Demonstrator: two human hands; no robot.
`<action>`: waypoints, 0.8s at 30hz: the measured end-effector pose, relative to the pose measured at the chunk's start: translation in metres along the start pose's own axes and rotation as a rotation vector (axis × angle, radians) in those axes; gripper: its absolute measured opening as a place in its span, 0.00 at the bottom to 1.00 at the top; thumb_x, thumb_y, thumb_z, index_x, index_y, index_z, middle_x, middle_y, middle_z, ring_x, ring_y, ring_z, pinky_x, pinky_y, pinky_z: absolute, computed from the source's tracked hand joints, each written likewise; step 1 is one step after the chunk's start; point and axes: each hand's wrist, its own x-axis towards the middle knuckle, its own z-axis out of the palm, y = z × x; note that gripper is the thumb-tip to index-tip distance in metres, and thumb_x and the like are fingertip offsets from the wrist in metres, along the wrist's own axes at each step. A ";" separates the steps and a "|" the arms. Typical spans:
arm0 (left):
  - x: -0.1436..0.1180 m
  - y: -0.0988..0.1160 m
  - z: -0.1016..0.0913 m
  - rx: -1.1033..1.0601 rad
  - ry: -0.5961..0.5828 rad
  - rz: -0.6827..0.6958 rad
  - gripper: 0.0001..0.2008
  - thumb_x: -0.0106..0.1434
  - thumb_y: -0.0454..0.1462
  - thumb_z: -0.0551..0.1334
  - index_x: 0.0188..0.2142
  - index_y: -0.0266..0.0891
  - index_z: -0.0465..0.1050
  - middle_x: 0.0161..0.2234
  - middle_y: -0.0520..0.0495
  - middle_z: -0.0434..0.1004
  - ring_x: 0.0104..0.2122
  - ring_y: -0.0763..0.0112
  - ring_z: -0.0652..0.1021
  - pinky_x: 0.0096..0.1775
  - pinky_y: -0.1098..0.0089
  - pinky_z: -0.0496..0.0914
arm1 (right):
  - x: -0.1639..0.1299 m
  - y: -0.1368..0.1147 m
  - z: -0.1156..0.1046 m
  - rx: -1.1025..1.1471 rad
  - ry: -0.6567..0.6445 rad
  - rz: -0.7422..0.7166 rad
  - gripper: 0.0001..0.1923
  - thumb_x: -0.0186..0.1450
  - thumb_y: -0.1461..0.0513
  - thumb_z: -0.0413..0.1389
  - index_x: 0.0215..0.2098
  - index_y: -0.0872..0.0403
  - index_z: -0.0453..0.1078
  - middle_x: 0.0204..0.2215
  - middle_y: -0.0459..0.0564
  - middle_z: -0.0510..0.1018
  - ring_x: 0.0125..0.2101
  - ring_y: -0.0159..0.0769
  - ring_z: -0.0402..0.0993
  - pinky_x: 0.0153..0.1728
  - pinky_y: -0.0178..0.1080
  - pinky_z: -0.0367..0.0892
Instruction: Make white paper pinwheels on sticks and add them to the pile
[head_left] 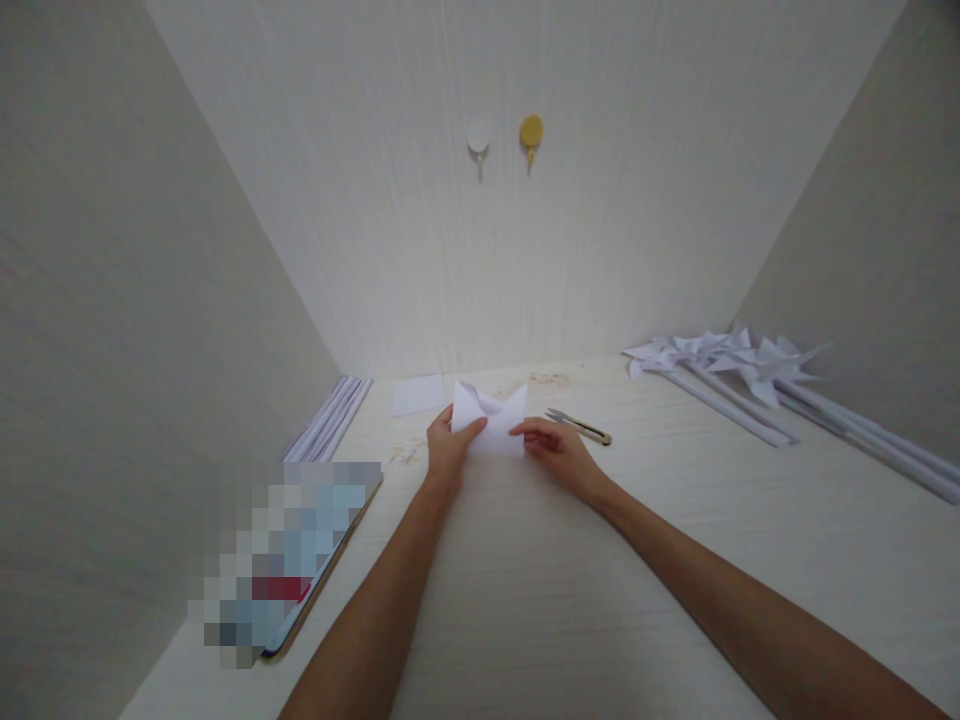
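Work surface: pale tabletop (675, 570), closed in by a pale back wall (615, 250) and side walls. A flat item (330, 530), mostly pixelated, is set at the left; contents cannot be made out. White paper pinwheels (765, 365) on rolled paper sticks (720, 402) are laid at the far right; more white paper rolls (330, 415) are bundled at the far left

Left hand (445, 455): closed on the folded white paper (495, 435) at its left side, thumb laid across the front face, other fingers mostly hidden behind. Right hand (561, 455): fingers bent, fingertips set at the paper's right edge, one of them over the front; whether it is pinched there cannot be told. Paper is held between both hands, near centre, raised corners and dipped top edge left uncovered above the grip. Whether the tabletop is touched by it cannot be told

Snips (581, 427) are placed just beyond the right hand, a loose white sheet (418, 395) beyond the left. White hook (478, 138) and yellow hook (532, 131) are mounted on the back wall
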 end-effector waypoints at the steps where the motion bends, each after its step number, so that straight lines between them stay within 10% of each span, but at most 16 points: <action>1: -0.001 0.000 0.000 0.006 -0.011 -0.001 0.20 0.38 0.35 0.67 0.34 0.34 0.70 0.24 0.50 0.74 0.22 0.72 0.72 0.28 0.70 0.67 | 0.000 0.001 0.000 -0.018 -0.014 0.025 0.08 0.47 0.64 0.55 0.27 0.54 0.72 0.32 0.49 0.75 0.30 0.32 0.70 0.34 0.38 0.66; 24: -0.013 0.000 0.019 0.055 0.035 0.032 0.27 0.37 0.34 0.68 0.41 0.34 0.69 0.26 0.47 0.76 0.22 0.71 0.73 0.26 0.71 0.68 | 0.001 -0.007 0.000 -0.031 0.168 0.051 0.10 0.47 0.55 0.59 0.20 0.55 0.72 0.19 0.45 0.71 0.21 0.29 0.68 0.24 0.34 0.64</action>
